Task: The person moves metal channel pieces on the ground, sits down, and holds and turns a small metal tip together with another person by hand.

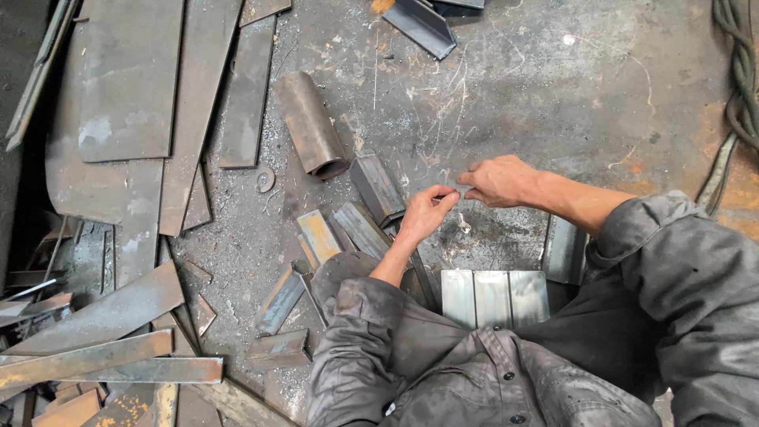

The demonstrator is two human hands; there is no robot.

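A rusty steel pipe section [310,124] lies on the grimy concrete floor [553,87]. Flat steel plates [130,79] overlap at the left, with rusty flat bars [87,360] below them. A small round washer [265,179] sits near the pipe. Coiled cable [742,71] hangs at the right edge.

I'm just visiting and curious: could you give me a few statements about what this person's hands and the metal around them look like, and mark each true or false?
1. The left hand and right hand meet fingertip to fingertip above the floor. True.
2. A rusty pipe lies beyond the left hand. True.
3. The right hand grips a hammer. False: no hammer shows; whatever the fingers pinch is too small to tell.
4. The pipe stands upright. False: it lies on its side.
5. Flat steel plates lie at the left. True.
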